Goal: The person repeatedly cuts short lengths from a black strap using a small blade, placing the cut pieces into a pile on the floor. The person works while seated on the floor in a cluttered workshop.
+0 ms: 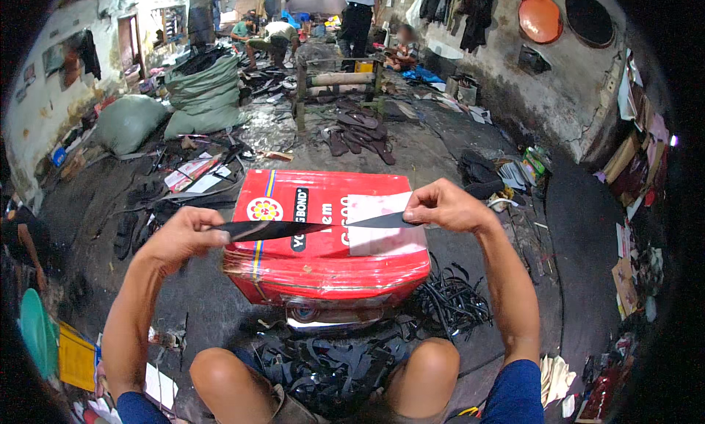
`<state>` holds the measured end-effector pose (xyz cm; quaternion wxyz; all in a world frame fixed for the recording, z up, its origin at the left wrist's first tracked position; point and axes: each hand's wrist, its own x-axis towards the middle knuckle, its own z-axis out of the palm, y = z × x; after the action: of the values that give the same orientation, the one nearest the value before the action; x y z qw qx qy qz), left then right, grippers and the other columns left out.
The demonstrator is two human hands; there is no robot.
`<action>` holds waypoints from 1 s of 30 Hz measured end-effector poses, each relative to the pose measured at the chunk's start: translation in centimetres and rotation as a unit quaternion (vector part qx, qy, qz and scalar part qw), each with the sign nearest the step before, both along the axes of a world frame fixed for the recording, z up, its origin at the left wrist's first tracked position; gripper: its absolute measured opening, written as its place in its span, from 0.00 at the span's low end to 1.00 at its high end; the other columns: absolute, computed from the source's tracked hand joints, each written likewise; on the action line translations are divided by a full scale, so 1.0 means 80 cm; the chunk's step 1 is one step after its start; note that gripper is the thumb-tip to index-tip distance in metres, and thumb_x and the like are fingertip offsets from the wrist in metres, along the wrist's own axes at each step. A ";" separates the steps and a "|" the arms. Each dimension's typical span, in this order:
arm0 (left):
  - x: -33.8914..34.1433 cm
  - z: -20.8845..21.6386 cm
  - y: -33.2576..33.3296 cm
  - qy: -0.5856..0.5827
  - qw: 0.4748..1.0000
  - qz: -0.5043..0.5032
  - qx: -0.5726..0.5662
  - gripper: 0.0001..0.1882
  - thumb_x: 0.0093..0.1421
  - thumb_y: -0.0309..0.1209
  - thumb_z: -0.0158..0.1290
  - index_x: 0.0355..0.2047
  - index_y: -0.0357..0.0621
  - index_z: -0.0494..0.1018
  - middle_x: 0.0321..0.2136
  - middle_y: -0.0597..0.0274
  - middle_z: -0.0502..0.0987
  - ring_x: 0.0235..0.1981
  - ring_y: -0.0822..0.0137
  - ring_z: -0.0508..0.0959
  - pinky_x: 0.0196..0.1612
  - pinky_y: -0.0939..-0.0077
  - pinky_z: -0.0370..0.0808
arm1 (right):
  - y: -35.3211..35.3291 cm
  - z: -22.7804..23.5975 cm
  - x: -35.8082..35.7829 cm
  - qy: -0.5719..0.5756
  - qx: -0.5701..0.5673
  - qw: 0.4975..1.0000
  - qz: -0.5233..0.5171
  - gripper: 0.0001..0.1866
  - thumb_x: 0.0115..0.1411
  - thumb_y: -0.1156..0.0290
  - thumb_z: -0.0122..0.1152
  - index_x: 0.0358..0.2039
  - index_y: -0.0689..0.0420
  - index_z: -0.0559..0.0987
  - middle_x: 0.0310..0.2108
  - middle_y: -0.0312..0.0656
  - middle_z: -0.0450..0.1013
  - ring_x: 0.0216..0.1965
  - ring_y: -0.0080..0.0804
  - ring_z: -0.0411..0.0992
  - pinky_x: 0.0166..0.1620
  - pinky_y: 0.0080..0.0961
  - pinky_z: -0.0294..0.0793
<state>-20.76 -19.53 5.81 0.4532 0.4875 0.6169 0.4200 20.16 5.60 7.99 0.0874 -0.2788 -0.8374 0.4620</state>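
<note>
Over a red box (pixel 323 270) wrapped in clear tape, both my hands are raised at about the same height. My left hand (pixel 183 233) pinches the end of a flat black strip (pixel 275 230) between thumb and fingers. In my right hand (pixel 448 205) another length of black strip (pixel 378 220) is pinched at its outer end. The two lengths narrow toward each other above the box top; whether they are one twisted strip or two pieces, I cannot tell. A pale printed sheet (pixel 385 242) lies on the box under the right-hand length.
Black strip pieces (pixel 323 369) are heaped between my knees, and a tangle of thin black strips (pixel 452 299) lies right of the box. Dark cut pieces (pixel 358 130) sit beyond it, before a low wooden frame (pixel 338 86). Large green sacks (pixel 204 93) stand far left; people work at the back.
</note>
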 end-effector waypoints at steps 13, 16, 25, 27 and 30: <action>-0.016 -0.020 0.041 0.626 0.703 0.072 0.329 0.20 0.44 0.27 0.60 0.41 0.47 0.82 0.50 0.56 0.78 0.58 0.54 0.73 0.66 0.53 0.65 | -0.017 -0.036 -0.031 -0.053 0.216 0.972 -0.074 0.10 0.56 0.69 0.69 0.37 0.60 0.86 0.26 0.39 0.81 0.29 0.26 0.77 0.37 0.27 0.76; 0.084 -0.010 0.102 0.410 0.824 0.062 0.386 0.26 0.46 0.31 0.65 0.49 0.42 0.78 0.50 0.51 0.78 0.52 0.55 0.77 0.58 0.57 0.72 | -0.021 -0.041 -0.025 -0.050 0.249 0.962 -0.104 0.14 0.53 0.65 0.69 0.39 0.54 0.87 0.31 0.46 0.83 0.31 0.41 0.82 0.40 0.34 0.80; 0.250 -0.085 0.220 0.187 0.937 -0.066 0.288 0.16 0.54 0.31 0.67 0.41 0.36 0.79 0.34 0.52 0.80 0.34 0.58 0.81 0.41 0.65 0.79 | -0.044 -0.039 -0.021 0.002 0.333 0.930 -0.153 0.08 0.54 0.67 0.68 0.34 0.54 0.82 0.30 0.45 0.81 0.34 0.47 0.81 0.40 0.40 0.79; 0.253 -0.086 0.217 0.189 0.935 -0.054 0.295 0.13 0.54 0.30 0.66 0.38 0.36 0.80 0.32 0.53 0.80 0.34 0.58 0.81 0.40 0.65 0.78 | -0.043 -0.047 -0.011 0.011 0.397 0.907 -0.140 0.08 0.54 0.66 0.69 0.34 0.53 0.84 0.31 0.42 0.79 0.35 0.45 0.80 0.39 0.40 0.78; 0.253 -0.086 0.217 0.208 0.926 -0.056 0.309 0.10 0.54 0.29 0.66 0.35 0.37 0.82 0.32 0.53 0.79 0.34 0.57 0.81 0.39 0.65 0.78 | -0.044 -0.052 -0.005 0.023 0.454 0.882 -0.121 0.08 0.56 0.65 0.70 0.34 0.53 0.85 0.32 0.40 0.77 0.34 0.43 0.79 0.38 0.38 0.78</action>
<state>-0.56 -2.20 -1.04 0.1644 0.7134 0.5083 0.4535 19.75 2.12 3.84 0.2787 -0.2968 -0.9131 0.0230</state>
